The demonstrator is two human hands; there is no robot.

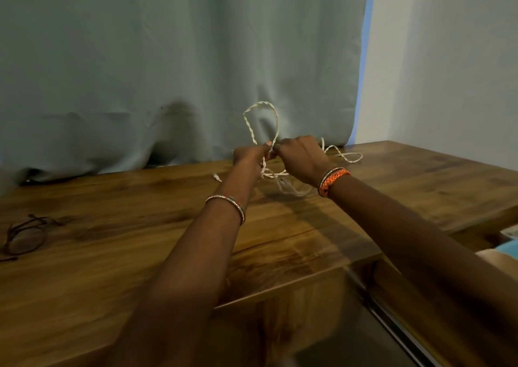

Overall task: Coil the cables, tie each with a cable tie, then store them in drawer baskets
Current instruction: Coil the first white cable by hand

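Both hands, left [250, 155] and right [299, 153], pinching the white cable [262, 120] where its raised loop crosses. Best to keep loops even, feed slack from the table [140, 226] gently, avoid kinks.

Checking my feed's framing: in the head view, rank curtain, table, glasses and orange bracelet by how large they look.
1. Curtain
2. Table, close behind the curtain in area
3. Glasses
4. Orange bracelet; it looks only somewhat smaller than the glasses, and distance differs, so that order is unsure.
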